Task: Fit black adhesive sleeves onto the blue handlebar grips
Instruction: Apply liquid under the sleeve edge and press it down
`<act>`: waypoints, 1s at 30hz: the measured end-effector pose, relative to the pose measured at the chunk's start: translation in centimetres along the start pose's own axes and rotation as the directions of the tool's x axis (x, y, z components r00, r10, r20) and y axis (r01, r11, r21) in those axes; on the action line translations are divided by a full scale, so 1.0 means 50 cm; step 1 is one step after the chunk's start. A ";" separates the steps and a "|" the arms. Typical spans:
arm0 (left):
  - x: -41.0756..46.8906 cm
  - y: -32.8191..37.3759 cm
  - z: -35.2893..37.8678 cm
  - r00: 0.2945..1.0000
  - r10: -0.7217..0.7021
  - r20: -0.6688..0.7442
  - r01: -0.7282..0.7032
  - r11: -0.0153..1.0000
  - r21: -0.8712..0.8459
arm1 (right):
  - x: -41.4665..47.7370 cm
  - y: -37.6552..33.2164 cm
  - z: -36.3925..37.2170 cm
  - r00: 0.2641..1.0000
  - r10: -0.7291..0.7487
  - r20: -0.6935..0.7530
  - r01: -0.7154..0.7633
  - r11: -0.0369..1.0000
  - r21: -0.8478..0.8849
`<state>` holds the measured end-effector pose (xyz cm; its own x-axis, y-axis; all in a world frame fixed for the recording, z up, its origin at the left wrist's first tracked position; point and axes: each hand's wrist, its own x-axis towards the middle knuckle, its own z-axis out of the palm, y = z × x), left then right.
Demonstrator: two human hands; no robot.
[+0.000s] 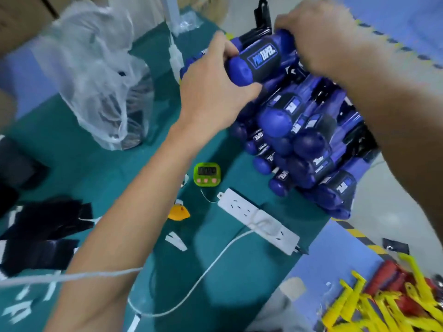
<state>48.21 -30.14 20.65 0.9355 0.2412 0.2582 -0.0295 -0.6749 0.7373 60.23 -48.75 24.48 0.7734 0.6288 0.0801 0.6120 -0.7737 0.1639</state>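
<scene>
A counter (96, 178) under a green cover fills the left and middle of the view. Pale floor (383, 207) lies beyond its edge at 3 o'clock, with yellow-and-black striped tape (354, 232) at 4 o'clock. A cardboard box (21, 13) stands at 10 o'clock in the far corner, and a crumpled clear plastic bag (96, 75) sits on the counter just below it. Flat black loose sleeves (45, 226) lie at 8 o'clock. Near the centre is a small green timer (206, 174). A white power strip (259, 219) lies just beside it at 5 o'clock, its cable (208, 267) trailing toward 6 o'clock. A small orange piece (178, 213) lies near the strip. Yellow plastic parts (383, 305) are heaped on the floor at 5 o'clock.

A pile of grips (311, 144), blue with black bands, is stacked on the counter's edge at 2 to 3 o'clock. Above it, at 1 o'clock, both hands hold one blue grip (239, 70) lying roughly level. A black sleeve (263, 57) with printed lettering is wrapped round its middle. The left hand (211, 92) clasps the rounded near end, fingers (225, 46) curled over the top and thumb underneath. The right hand (318, 37) grips the far end, its fingers bent down tightly round it.
</scene>
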 end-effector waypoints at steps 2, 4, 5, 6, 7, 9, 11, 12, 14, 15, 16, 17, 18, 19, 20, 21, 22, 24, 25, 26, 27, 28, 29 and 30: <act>0.002 -0.002 0.021 0.993 0.121 -0.001 -0.119 0.971 0.208 | 0.008 0.008 0.015 1.000 -0.027 0.015 0.027 0.999 -0.045; -0.009 -0.012 0.041 0.969 0.248 0.005 -0.235 0.909 0.344 | 0.013 0.016 0.032 0.998 -0.055 0.018 0.056 0.995 -0.081; -0.015 -0.019 0.048 0.959 0.282 0.011 -0.265 0.889 0.373 | 0.012 0.018 0.041 0.998 -0.055 0.034 0.058 0.994 -0.093; -0.019 -0.027 0.053 0.954 0.299 0.010 -0.279 0.880 0.385 | 0.013 0.024 0.056 0.997 -0.064 0.038 0.068 0.992 -0.103; -0.023 -0.035 0.057 0.950 0.312 -0.002 -0.287 0.875 0.390 | 0.013 0.022 0.062 0.996 -0.069 0.055 0.074 0.992 -0.102; -0.031 -0.046 0.067 0.945 0.328 -0.015 -0.297 0.873 0.386 | 0.014 0.021 0.075 0.994 -0.075 0.084 0.082 0.993 -0.084; -0.043 -0.048 0.074 0.953 0.304 -0.010 -0.280 0.889 0.362 | 0.018 0.026 0.087 0.995 -0.062 0.072 0.065 0.997 -0.044; -0.048 -0.050 0.076 0.952 0.305 -0.020 -0.278 0.892 0.358 | 0.018 0.027 0.092 0.997 -0.040 0.070 0.041 0.999 -0.013; -0.055 -0.054 0.080 0.938 0.338 -0.069 -0.287 0.876 0.387 | 0.018 0.027 0.098 0.997 0.016 0.081 -0.018 0.999 0.027; -0.055 -0.054 0.081 0.929 0.357 -0.094 -0.289 0.863 0.415 | 0.020 0.025 0.100 0.996 0.032 0.084 -0.036 0.998 0.043; -0.054 -0.056 0.083 0.918 0.378 -0.120 -0.289 0.845 0.449 | 0.024 0.024 0.103 0.994 0.050 0.100 -0.057 0.996 0.066; -0.052 -0.059 0.086 0.906 0.398 -0.144 -0.288 0.829 0.480 | 0.026 0.021 0.105 0.992 0.058 0.111 -0.068 0.994 0.090; -0.053 -0.063 0.090 0.894 0.414 -0.169 -0.286 0.820 0.496 | 0.025 0.018 0.106 0.991 0.058 0.117 -0.072 0.991 0.116; -0.052 -0.068 0.093 0.884 0.423 -0.198 -0.285 0.825 0.488 | 0.023 0.016 0.104 0.993 0.048 0.107 -0.063 0.988 0.138; -0.055 -0.077 0.096 0.878 0.419 -0.232 -0.283 0.845 0.453 | 0.022 0.014 0.105 0.995 0.029 0.093 -0.044 0.985 0.165; -0.056 -0.080 0.097 0.878 0.405 -0.257 -0.285 0.871 0.400 | 0.020 0.014 0.104 0.997 0.020 0.077 -0.034 0.982 0.185; -0.060 -0.084 0.097 0.889 0.374 -0.267 -0.278 0.900 0.334 | 0.018 0.011 0.104 0.997 0.024 0.075 -0.039 0.979 0.202; -0.065 -0.085 0.096 0.933 0.273 -0.235 -0.229 0.953 0.198 | 0.015 0.004 0.102 0.995 0.054 0.085 -0.072 0.971 0.229; -0.067 -0.083 0.094 0.953 0.219 -0.211 -0.191 0.971 0.146 | 0.015 0.002 0.102 0.995 0.057 0.083 -0.075 0.969 0.235; -0.069 -0.081 0.091 0.968 0.172 -0.185 -0.154 0.982 0.107 | 0.013 0.001 0.102 0.994 0.064 0.086 -0.083 0.966 0.245; -0.070 -0.080 0.088 0.977 0.141 -0.162 -0.129 0.988 0.081 | 0.011 0.003 0.103 0.994 0.070 0.081 -0.090 0.960 0.267; -0.071 -0.080 0.083 0.982 0.124 -0.143 -0.117 0.991 0.059 | 0.009 0.004 0.102 0.993 0.088 0.076 -0.108 0.944 0.313; -0.071 -0.081 0.076 0.986 0.111 -0.128 -0.107 0.993 0.040 | 0.006 0.006 0.100 0.992 0.105 0.068 -0.123 0.918 0.376; -0.071 -0.084 0.068 0.990 0.092 -0.107 -0.091 0.996 0.014 | 0.003 0.006 0.097 0.990 0.120 0.072 -0.139 0.896 0.422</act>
<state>46.23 -30.55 14.51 0.8855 0.2513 0.3908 -0.1098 -0.7041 0.7016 61.34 -49.25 19.79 0.8512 0.5241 0.0283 0.5102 -0.8134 -0.2795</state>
